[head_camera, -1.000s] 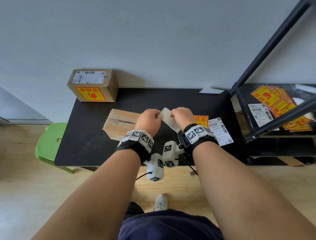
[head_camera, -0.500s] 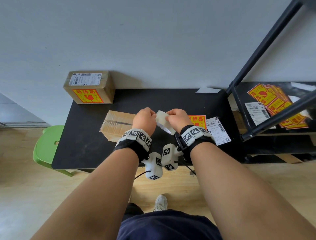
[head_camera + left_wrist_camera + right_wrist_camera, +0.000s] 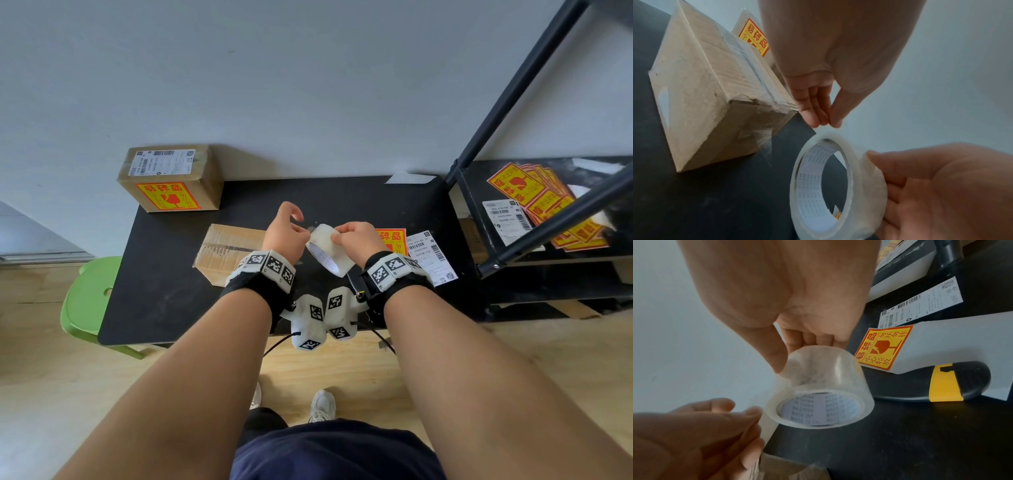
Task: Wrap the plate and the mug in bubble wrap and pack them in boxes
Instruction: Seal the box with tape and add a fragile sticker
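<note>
Right hand (image 3: pixel 356 240) grips clear tape roll (image 3: pixel 327 248) above desk (image 3: pixel 164 274); left hand (image 3: pixel 286 233) pinches at roll's edge, fingers curled; taped box (image 3: pixel 226 248) beside.

Two cardboard boxes, both closed, on my screen.

The near box (image 3: pixel 228 249) is plain brown and worn. It lies flat on the black table (image 3: pixel 164 308), turned at an angle to the table's edge, with clear tape along its top seam and down over its end; the left wrist view shows scuffed cardboard and a crumpled corner under that tape. The far box (image 3: pixel 171 178) sits at the table's back left corner, against the wall and well apart from the near one. It carries a white shipping label with barcodes on top and a yellow and red fragile sticker on the side facing me. I can't see inside either box.
</note>
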A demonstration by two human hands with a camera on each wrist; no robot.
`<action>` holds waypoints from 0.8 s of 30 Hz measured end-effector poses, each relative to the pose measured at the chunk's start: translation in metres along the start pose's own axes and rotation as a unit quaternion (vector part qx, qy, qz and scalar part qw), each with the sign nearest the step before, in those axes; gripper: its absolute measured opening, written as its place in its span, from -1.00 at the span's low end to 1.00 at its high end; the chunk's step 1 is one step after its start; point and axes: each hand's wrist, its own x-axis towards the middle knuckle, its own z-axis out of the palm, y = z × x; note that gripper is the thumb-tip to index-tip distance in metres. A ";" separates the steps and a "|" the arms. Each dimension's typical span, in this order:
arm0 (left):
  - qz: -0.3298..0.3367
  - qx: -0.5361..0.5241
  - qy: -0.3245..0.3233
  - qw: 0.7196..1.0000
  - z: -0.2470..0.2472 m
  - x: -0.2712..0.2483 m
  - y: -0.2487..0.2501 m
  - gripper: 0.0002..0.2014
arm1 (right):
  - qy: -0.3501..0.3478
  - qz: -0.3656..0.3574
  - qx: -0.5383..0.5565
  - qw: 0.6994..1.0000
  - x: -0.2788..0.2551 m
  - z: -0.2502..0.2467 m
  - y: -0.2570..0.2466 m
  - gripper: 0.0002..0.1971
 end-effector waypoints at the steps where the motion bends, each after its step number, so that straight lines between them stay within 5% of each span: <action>1: 0.011 0.011 -0.010 1.000 -0.001 0.001 0.001 -0.86 | 0.000 0.000 0.001 1.000 0.000 -0.001 0.000 -0.78; 14: -0.033 0.046 -0.045 0.997 0.000 0.013 0.006 -0.93 | -0.001 -0.019 0.011 1.000 0.004 -0.004 0.003 -0.78; 24: -0.016 0.256 -0.082 0.963 0.012 0.017 0.010 -0.80 | 0.004 -0.031 -0.016 0.999 0.005 -0.007 0.012 -0.76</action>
